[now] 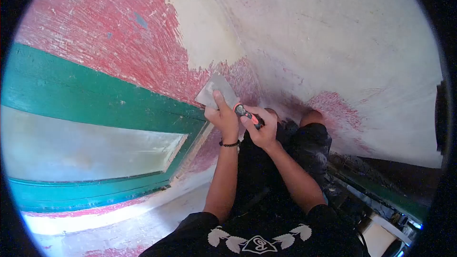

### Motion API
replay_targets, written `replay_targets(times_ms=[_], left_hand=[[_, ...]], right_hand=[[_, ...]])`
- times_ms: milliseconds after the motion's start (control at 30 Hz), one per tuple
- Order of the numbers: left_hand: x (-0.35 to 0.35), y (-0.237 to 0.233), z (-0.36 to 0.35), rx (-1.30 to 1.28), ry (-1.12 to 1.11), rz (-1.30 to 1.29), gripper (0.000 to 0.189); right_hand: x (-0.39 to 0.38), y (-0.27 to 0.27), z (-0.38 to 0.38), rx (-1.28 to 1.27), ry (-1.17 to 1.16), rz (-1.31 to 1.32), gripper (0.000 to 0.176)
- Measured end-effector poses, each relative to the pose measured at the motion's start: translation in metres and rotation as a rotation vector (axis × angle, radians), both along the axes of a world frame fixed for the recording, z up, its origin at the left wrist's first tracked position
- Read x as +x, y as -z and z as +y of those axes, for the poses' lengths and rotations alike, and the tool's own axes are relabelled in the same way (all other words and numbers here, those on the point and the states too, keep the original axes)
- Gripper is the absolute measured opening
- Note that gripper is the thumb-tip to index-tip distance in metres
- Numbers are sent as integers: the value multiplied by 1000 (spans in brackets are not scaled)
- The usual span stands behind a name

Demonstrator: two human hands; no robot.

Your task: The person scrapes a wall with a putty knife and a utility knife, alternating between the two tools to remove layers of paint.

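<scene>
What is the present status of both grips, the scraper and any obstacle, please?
Right grip closed on scraper handle. Left grip: one digit on blade. Blade at patchy red wall; green frame close beside it.

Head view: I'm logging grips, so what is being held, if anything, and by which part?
The scraper, by its handle, in the right hand. The left hand has a digit on the blade; whether it also grips there is unclear.

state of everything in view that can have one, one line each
scraper: held, blade up near the wall
right hand: closed around the handle
left hand: one digit on the blade
red paint: patchy, scratched
green frame: painted, scuffed
pane: cloudy-looking
bracelet: worn on the left wrist
</scene>
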State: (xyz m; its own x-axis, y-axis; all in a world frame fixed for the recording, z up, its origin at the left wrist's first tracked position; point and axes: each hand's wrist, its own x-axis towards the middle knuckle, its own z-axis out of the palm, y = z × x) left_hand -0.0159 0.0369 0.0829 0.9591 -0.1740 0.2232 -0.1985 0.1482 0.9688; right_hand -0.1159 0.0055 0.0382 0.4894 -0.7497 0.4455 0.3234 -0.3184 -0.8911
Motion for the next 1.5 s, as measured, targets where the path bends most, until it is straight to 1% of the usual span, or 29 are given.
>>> replay_targets(times_ms=[33,100,133,233,333,433,467,533,567,600,633,733,833,933,1033,1100,1133,1200,1233,1333,1367,1433,1500], left_hand=[[0,1,2,7,3,29,38],[3,-2,-1,62,1,-36,37],[4,-4,-3,87,4,-73,37],[2,-5,-4,-22,38,3,36],[2,4,5,-12,-16,21,37],[1,2,7,-43,3,14,38],[6,7,7,-12,8,-30,38],[16,12,2,46,19,-115,37],[14,14,3,20,26,-75,37],[9,5,0,-8,38,-39,37],[6,-2,-5,-37,54,-7,37],[-3,-2,0,-45,0,41,40],[-7,-2,9,-51,-5,13,40],[11,5,8,93,-21,-93,39],[20,-13,-8,116,27,-213,39],[22,-16,-14,124,25,-215,38],[23,-17,-18,129,27,-222,38],[16,-18,-16,69,29,-168,38],[12,-17,-12,43,32,-140,38],[10,-2,2,51,24,-129,36],[13,3,3,86,35,-134,36],[13,-4,6,158,41,-126,37],[19,-2,-1,112,48,-153,37]], right_hand=[[2,2,-1,10,12,-11,27],[8,4,-4,34,32,-32,27],[6,1,-7,55,16,-2,27],[6,2,-4,97,-8,-18,27],[2,-1,7,18,17,-25,26],[10,6,23,230,-1,-79,25],[11,9,19,153,24,-84,24],[12,7,10,251,-30,-54,24],[10,4,6,295,-53,-42,24],[8,1,5,306,-56,-19,25],[8,2,4,259,-45,-34,25],[7,1,9,163,-22,-79,25],[9,8,20,238,-58,-82,26],[13,7,19,331,-81,-117,25],[19,-5,6,371,-86,-149,25],[23,-12,1,405,-68,-183,25],[23,-10,-1,368,-61,-160,25],[22,-1,0,299,-40,-120,26],[18,0,3,331,-65,-127,26],[11,5,16,417,-133,-131,27],[12,7,15,386,-106,-112,27],[13,9,12,326,-69,-54,26],[14,2,9,361,-71,-69,26]])
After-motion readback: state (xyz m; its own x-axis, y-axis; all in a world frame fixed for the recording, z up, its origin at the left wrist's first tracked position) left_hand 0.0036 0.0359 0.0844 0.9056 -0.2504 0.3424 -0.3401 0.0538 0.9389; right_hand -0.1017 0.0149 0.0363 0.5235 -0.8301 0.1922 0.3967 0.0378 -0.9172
